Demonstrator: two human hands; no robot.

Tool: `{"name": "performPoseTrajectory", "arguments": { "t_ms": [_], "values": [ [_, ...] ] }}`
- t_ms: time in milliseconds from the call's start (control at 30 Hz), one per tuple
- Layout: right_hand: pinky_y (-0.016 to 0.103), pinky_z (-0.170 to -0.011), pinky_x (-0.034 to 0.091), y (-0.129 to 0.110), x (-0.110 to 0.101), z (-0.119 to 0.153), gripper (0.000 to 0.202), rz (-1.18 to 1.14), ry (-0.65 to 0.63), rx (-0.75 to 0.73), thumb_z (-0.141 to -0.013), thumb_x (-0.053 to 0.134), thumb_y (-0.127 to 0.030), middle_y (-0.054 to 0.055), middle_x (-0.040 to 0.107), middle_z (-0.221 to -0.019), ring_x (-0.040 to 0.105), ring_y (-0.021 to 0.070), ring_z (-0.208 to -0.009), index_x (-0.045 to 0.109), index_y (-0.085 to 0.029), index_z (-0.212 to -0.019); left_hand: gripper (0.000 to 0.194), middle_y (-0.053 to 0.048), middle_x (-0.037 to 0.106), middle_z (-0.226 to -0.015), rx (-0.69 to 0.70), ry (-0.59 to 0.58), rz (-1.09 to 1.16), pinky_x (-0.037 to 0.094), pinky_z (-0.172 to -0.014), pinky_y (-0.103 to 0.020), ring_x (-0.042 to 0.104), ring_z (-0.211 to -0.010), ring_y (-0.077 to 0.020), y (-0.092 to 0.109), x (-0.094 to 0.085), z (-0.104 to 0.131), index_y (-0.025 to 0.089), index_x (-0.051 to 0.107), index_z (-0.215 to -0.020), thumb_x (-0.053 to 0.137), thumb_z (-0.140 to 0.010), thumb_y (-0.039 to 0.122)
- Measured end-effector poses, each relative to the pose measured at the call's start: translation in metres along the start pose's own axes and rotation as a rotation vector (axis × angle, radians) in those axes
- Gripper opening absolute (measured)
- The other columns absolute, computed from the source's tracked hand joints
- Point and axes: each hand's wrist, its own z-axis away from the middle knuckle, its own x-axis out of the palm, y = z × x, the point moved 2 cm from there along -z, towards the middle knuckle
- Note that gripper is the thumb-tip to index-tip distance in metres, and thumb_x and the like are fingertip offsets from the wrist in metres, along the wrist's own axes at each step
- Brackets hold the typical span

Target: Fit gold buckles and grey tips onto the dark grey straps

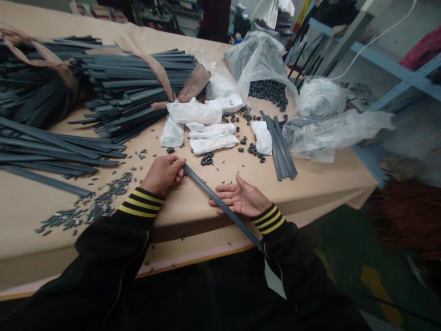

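Note:
A long dark grey strip (pixel 220 203) slants from the table's front part down toward my right sleeve. Its upper end is pinched between the thumb and fingers of my left hand (pixel 164 174). My right hand (pixel 241 196) is open, palm up and fingers spread, beside the middle of the strip; the strip crosses near its fingertips. A pale tag-like piece (pixel 274 276) shows by the strip's lower end, near my right forearm. Small dark pieces (pixel 103 197) lie scattered on the table left of my left hand.
Bundles of dark strips (pixel 138 78) fill the table's left side. White wrapped packets (pixel 210 138) and small black rings (pixel 207 158) lie ahead. A short stack of strips (pixel 280 147) is at the right, near a plastic bag of black parts (pixel 268 92). The table edge (pixel 324 193) is at right.

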Motion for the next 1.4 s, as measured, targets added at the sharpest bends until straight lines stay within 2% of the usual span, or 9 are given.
{"name": "performPoseTrajectory", "arguments": {
  "t_ms": [467, 633, 767, 900, 1033, 1133, 1200, 1300, 1400],
  "values": [
    [0.044, -0.084, 0.045, -0.001, -0.001, 0.000, 0.059, -0.028, -0.034, -0.023, -0.088, 0.019, -0.054, 0.018, 0.061, -0.098, 0.061, 0.0237, -0.092, 0.051, -0.006, -0.099, 0.022, 0.006, 0.043, -0.036, -0.060, 0.022, -0.013, 0.025, -0.025, -0.014, 0.036, -0.026, -0.0057, 0.002, 0.002, -0.001, 0.017, 0.046, -0.056, 0.052, -0.073, 0.030],
    [0.038, -0.079, 0.048, 0.001, 0.006, -0.003, 0.039, 0.041, -0.012, -0.054, -0.090, 0.030, -0.040, 0.014, 0.061, -0.095, 0.062, 0.0204, -0.088, 0.052, -0.008, -0.096, 0.025, 0.005, 0.045, -0.037, -0.025, -0.041, -0.033, 0.025, -0.026, -0.014, 0.037, -0.027, -0.0054, 0.005, 0.004, 0.002, 0.017, 0.047, -0.054, 0.054, -0.072, 0.033],
    [0.030, -0.072, 0.050, 0.005, 0.019, -0.012, 0.018, 0.175, 0.016, -0.066, -0.086, 0.046, -0.026, 0.011, 0.064, -0.089, 0.064, 0.0160, -0.080, 0.054, -0.011, -0.093, 0.026, 0.004, 0.047, -0.039, -0.025, -0.167, 0.044, 0.027, -0.029, -0.014, 0.038, -0.029, -0.0057, 0.010, 0.017, 0.013, 0.017, 0.048, -0.057, 0.056, -0.071, 0.037],
    [0.026, -0.065, 0.051, 0.006, 0.027, -0.023, 0.020, 0.286, 0.066, -0.030, -0.088, 0.043, -0.025, 0.012, 0.067, -0.081, 0.065, 0.0134, -0.067, 0.056, -0.010, -0.090, 0.025, 0.006, 0.047, -0.043, -0.005, -0.237, 0.124, 0.027, -0.031, -0.014, 0.038, -0.032, -0.0052, 0.011, 0.026, 0.021, 0.017, 0.051, -0.065, 0.055, -0.072, 0.040],
    [0.028, -0.061, 0.052, 0.001, 0.025, -0.026, 0.032, 0.219, 0.097, -0.006, -0.091, 0.033, -0.027, 0.013, 0.067, -0.077, 0.064, 0.0134, -0.063, 0.057, -0.007, -0.090, 0.021, 0.005, 0.049, -0.051, -0.029, -0.257, 0.337, 0.027, -0.034, -0.014, 0.040, -0.038, -0.0045, 0.007, 0.019, 0.023, 0.017, 0.055, -0.076, 0.058, -0.071, 0.037],
    [0.027, -0.062, 0.052, -0.002, 0.024, -0.023, 0.024, 0.196, 0.105, -0.007, -0.089, 0.039, -0.020, 0.009, 0.066, -0.072, 0.062, 0.0114, -0.061, 0.058, -0.006, -0.088, 0.018, 0.004, 0.050, -0.056, -0.042, -0.243, 0.447, 0.027, -0.036, -0.014, 0.041, -0.042, -0.0048, 0.003, 0.011, 0.023, 0.017, 0.055, -0.079, 0.059, -0.069, 0.031],
    [0.025, -0.060, 0.052, -0.003, 0.023, -0.021, 0.015, 0.251, 0.131, -0.020, -0.085, 0.044, -0.013, 0.006, 0.065, -0.068, 0.062, 0.0104, -0.059, 0.058, -0.007, -0.084, 0.015, 0.005, 0.047, -0.053, -0.018, -0.182, 0.387, 0.026, -0.034, -0.014, 0.038, -0.039, -0.0047, 0.001, 0.007, 0.021, 0.017, 0.055, -0.079, 0.057, -0.071, 0.030],
    [0.023, -0.056, 0.052, -0.001, 0.024, -0.021, 0.007, 0.382, 0.203, -0.016, -0.079, 0.049, -0.007, 0.004, 0.065, -0.063, 0.064, 0.0115, -0.056, 0.054, -0.010, -0.075, 0.014, 0.006, 0.044, -0.049, 0.064, -0.047, 0.098, 0.025, -0.033, -0.015, 0.035, -0.036, -0.0051, -0.001, 0.003, 0.018, 0.018, 0.057, -0.081, 0.052, -0.073, 0.029],
    [0.023, -0.054, 0.051, 0.002, 0.027, -0.023, 0.009, 0.490, 0.261, -0.020, -0.076, 0.050, -0.005, 0.004, 0.064, -0.059, 0.064, 0.0125, -0.054, 0.051, -0.011, -0.071, 0.016, 0.005, 0.046, -0.050, 0.133, -0.017, -0.100, 0.028, -0.034, -0.015, 0.038, -0.038, -0.0063, 0.000, 0.005, 0.016, 0.017, 0.058, -0.084, 0.051, -0.073, 0.026]
  ]
}}
